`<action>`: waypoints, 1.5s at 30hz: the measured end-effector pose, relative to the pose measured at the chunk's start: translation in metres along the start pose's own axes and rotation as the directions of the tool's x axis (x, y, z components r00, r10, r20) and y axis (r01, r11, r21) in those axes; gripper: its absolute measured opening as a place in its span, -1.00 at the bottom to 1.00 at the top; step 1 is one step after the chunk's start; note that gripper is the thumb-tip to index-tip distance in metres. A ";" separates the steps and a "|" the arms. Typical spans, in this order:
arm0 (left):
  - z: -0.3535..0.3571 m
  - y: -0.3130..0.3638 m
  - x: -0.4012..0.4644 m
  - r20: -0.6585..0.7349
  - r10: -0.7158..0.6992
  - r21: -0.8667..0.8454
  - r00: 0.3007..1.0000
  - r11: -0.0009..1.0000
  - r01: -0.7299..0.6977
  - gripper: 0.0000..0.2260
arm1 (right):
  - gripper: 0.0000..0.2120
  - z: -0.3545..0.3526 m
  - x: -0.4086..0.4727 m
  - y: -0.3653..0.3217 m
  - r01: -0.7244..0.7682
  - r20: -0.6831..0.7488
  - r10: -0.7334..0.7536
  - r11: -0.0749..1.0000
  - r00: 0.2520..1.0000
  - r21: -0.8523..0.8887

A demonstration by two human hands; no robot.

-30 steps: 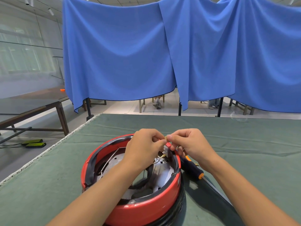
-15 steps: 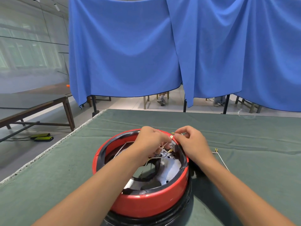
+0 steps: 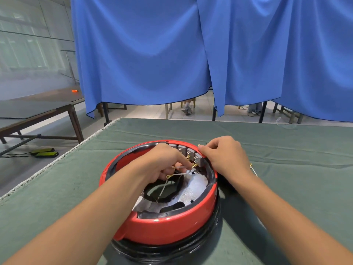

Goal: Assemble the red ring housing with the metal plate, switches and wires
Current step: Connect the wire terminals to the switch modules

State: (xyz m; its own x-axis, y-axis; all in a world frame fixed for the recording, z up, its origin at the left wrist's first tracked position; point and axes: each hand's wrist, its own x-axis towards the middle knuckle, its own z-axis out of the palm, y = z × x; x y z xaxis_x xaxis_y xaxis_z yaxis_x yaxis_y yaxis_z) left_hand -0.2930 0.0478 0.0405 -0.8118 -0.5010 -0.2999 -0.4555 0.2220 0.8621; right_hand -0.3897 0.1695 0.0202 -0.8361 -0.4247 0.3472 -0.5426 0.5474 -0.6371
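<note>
step: wiring switches [image 3: 188, 152] | left hand [image 3: 164, 165] pinches wire [image 3: 180, 174] | right hand [image 3: 223, 155] curled on housing [image 3: 168, 226] rim, grip unclear | next: seat terminal

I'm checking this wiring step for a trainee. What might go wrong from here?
1. The left hand pinches a thin wire at the switches; its ring terminal may slip off before seating.
2. The right hand rests on the red housing rim, partly hiding the switches.
3. A spare wire on the cloth could get swept away.
</note>
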 end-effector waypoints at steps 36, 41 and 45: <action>0.011 0.002 0.005 -0.123 0.043 0.016 0.992 0.999 -0.041 -0.90 | -0.66 -0.004 -0.006 -0.009 0.045 0.036 -0.042 0.995 0.998 -0.092; 0.016 -0.001 0.005 -0.176 0.070 0.022 0.982 0.997 -0.067 -0.88 | -0.66 -0.002 -0.006 -0.008 0.065 0.014 -0.064 0.993 0.998 -0.095; 0.016 0.000 0.006 -0.204 0.086 0.043 0.975 0.996 -0.079 -0.87 | -0.67 -0.002 -0.006 -0.007 0.053 0.010 -0.052 0.995 0.999 -0.088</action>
State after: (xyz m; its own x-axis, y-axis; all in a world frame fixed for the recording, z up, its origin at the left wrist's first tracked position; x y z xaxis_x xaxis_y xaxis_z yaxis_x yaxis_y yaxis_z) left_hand -0.3038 0.0579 0.0322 -0.7564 -0.6401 -0.1350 -0.4053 0.2965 0.8648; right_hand -0.3808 0.1700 0.0242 -0.8059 -0.4601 0.3726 -0.5909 0.5856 -0.5549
